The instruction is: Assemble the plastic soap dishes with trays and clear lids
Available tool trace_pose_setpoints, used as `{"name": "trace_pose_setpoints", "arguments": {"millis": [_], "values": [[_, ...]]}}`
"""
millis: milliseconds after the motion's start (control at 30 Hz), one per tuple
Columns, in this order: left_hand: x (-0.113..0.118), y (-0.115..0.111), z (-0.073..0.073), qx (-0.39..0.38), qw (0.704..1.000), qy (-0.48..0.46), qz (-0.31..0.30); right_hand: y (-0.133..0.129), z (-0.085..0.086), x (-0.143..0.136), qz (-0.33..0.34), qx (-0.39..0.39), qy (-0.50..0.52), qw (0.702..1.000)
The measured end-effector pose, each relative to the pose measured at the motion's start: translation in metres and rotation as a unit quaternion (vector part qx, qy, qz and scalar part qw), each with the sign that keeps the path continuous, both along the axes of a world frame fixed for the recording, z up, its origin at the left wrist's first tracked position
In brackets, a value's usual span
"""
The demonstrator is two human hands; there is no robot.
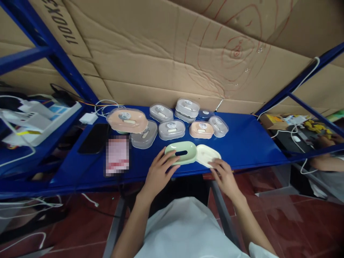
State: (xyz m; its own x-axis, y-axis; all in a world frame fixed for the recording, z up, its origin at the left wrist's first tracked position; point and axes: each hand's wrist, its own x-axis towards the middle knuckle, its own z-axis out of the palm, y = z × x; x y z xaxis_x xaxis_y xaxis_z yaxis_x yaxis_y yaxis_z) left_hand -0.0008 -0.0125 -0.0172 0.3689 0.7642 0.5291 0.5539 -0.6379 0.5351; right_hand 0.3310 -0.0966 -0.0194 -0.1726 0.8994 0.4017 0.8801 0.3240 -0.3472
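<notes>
A light green oval dish (185, 147) with a slot in its middle lies near the front edge of the blue table. My left hand (161, 170) grips its left end, with fingers over the rim and the thumb at the near side. A cream oval tray (206, 154) sits at the dish's right end, touching or nearly touching it. My right hand (223, 175) pinches the tray's right edge between fingers and thumb. Behind them stand several oval boxes with clear covers and round labels, among them a grey box (172, 134) and a peach box (201, 132).
Further left are a larger peach box (127, 125), a black phone (92, 139) and a blurred pink packet (117, 156). Cardboard (150, 53) walls the back. Blue posts and white cables flank the table. Another person's arm (326, 161) shows at far right.
</notes>
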Motion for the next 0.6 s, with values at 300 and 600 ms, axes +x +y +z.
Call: {"name": "trace_pose_setpoints", "arguments": {"millis": [300, 600], "values": [[0.013, 0.0, 0.0, 0.001, 0.999, 0.051, 0.005, 0.045, 0.018, -0.051, 0.094, -0.007, -0.006, 0.996], [0.033, 0.0, 0.003, 0.005, 0.993, 0.116, -0.036, 0.048, 0.015, -0.03, 0.136, 0.021, -0.076, 0.988]]}}
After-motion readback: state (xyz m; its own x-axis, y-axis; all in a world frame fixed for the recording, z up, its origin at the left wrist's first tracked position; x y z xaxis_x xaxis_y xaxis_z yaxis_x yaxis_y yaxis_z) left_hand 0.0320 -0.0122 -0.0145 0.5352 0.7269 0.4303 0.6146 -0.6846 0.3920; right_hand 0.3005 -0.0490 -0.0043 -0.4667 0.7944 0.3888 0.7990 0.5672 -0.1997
